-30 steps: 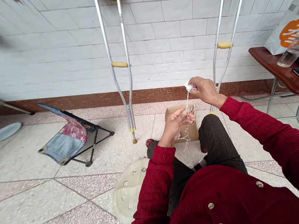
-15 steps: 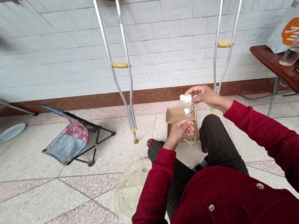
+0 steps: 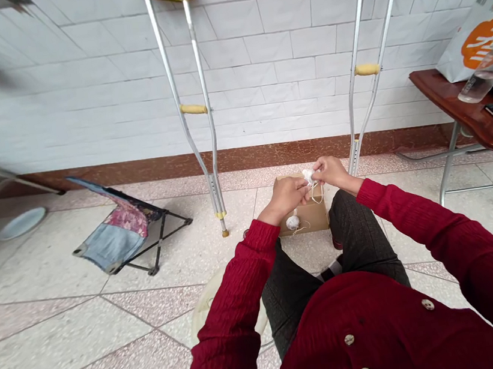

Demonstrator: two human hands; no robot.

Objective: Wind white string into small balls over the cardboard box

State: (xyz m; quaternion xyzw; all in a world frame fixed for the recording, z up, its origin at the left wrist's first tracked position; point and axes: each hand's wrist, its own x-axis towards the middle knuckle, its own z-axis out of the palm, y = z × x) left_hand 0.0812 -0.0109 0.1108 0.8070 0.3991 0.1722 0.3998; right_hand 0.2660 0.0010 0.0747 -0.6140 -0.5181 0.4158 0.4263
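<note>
Both hands meet over a small open cardboard box (image 3: 317,219) on the floor between my feet. My right hand (image 3: 333,173) pinches a small white yarn bundle (image 3: 307,174) from the right. From the left, my left hand (image 3: 290,195) has its fingers closed at the same bundle, partly hiding it. A loop of pale string (image 3: 318,199) hangs down beneath the fingers. Below my left hand is a white ball (image 3: 293,222) with loose string ends; whether it hangs or rests in the box, I cannot tell.
Two crutches (image 3: 213,177) (image 3: 353,134) lean on the tiled wall. A folding stool (image 3: 118,244) and a pale plate (image 3: 22,223) are at the left. A round pale stool (image 3: 204,311) is by my left leg. At right, a brown table (image 3: 448,94) bears a bag (image 3: 478,27) and bottle (image 3: 481,84).
My left hand has risen to the white bundle, and my right hand has lowered slightly, bringing them together. The white ball now shows lower, below my left hand.
</note>
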